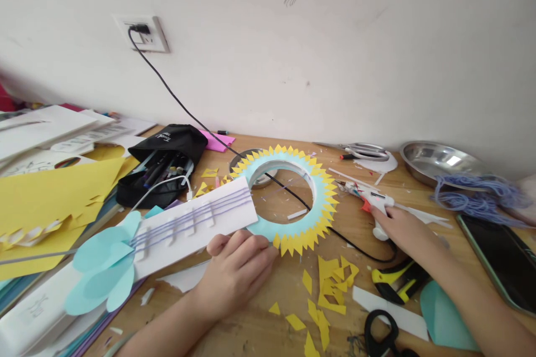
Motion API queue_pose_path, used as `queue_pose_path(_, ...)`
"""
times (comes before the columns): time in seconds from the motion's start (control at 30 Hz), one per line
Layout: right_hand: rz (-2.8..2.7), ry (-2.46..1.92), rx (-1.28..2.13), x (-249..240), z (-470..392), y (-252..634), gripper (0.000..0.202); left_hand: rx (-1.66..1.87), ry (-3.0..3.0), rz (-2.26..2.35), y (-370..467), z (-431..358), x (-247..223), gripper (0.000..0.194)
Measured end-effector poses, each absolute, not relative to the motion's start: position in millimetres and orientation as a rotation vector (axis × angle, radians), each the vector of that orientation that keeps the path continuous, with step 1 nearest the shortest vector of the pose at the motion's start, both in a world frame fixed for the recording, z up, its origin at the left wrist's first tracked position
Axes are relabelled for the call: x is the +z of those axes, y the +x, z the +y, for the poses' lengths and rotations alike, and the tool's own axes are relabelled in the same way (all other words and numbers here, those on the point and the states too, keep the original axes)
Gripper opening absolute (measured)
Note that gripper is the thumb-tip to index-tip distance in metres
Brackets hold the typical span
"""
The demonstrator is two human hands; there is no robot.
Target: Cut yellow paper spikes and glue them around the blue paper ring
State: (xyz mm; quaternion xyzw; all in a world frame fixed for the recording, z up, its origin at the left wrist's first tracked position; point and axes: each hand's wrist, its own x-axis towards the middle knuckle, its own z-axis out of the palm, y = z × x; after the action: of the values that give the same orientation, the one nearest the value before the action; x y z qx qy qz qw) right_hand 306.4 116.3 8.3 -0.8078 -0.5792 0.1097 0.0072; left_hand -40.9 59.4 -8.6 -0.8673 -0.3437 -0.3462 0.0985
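My left hand (240, 268) is closed on the lower edge of a paper craft, where its white strip meets its ring. The ring (322, 192) is light blue, fringed with yellow paper triangles. Purple yarn (201, 215) runs along the white strip (167, 251) over small white bars, towards light blue petal shapes (103, 265). To the right, my right hand (397, 226) grips a white hot glue gun (377, 198) with a red trigger, its nozzle pointing left at the ring but apart from it. The left fingertips are partly hidden.
Yellow paper scraps (330, 284), black-handled scissors (381, 329) and a yellow-black utility knife (397, 281) lie in front. A phone (498, 262), a steel dish (439, 162) and purple yarn are at right. A black pencil case (167, 150) and papers fill the left. A cord (176, 97) crosses to the socket.
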Motion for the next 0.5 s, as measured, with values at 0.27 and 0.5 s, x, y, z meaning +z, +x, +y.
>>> queue_pose_path(0.27,-1.781,-2.635,0.292,27.7,109.0,294.6,0.065,-0.983,-2.636,-1.01,-49.4,57.3,-21.4,0.027)
queue_pose_path(0.5,-1.439,-2.694,-0.098,63.0,81.6,373.5,0.053,-1.056,-2.602,-0.984,-49.1,58.9,-22.7,0.023)
